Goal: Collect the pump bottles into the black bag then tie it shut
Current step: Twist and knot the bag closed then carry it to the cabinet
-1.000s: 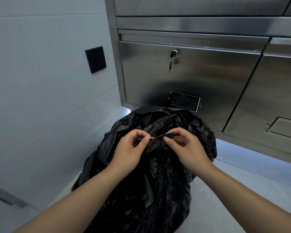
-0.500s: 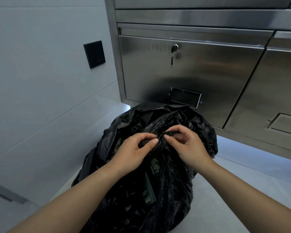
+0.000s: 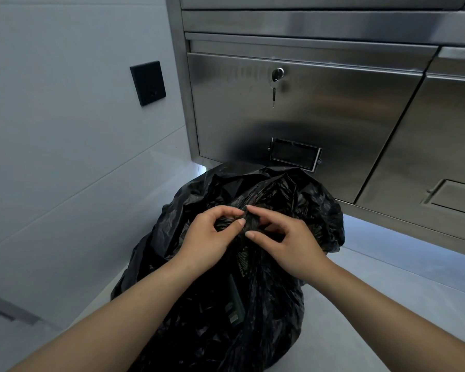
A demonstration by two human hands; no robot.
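A full black bag of crinkled plastic stands on the pale floor in front of me. Its top is gathered into a twisted bunch between my hands. My left hand pinches the bunch from the left, thumb and fingers closed on the plastic. My right hand holds the same bunch from the right with fingertips on it. A dark green label shows through the plastic below my hands. No pump bottle is plainly visible; the bag's contents are hidden.
A stainless steel cabinet rises right behind the bag, with a lock and hanging key and a label holder. A grey wall with a black switch plate is on the left. Pale floor lies to the right.
My hands have closed together over the bag's gathered top and bunched the plastic tighter. The view has tilted down slightly, so the cabinet appears higher.
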